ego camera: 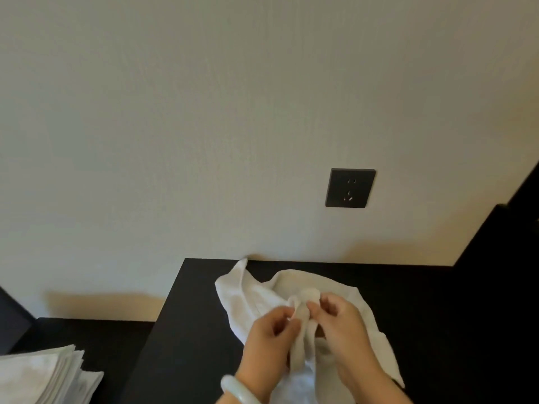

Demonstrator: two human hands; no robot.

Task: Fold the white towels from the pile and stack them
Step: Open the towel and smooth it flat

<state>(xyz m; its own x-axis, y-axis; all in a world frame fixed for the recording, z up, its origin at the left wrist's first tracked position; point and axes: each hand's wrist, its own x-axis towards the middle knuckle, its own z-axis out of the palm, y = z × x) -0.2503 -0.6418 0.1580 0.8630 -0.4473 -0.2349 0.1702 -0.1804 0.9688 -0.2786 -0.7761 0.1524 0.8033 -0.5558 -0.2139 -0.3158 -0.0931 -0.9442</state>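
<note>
The left hand [269, 342] and right hand [344, 330] both have their fingers curled, pinching between them a rolled, bunched edge of a soft, crumpled white terry towel [248, 298]. The rest of it lies spread in loose folds on the smooth, flat black table [189, 330] by the wall. A pale, glossy round bangle [236, 389] circles the left wrist. Well apart to the left sits a layered stack of flat folded white towels [43, 377]. A dark square wall socket [350, 188] is mounted on the matte cream wall [204, 126].
</note>
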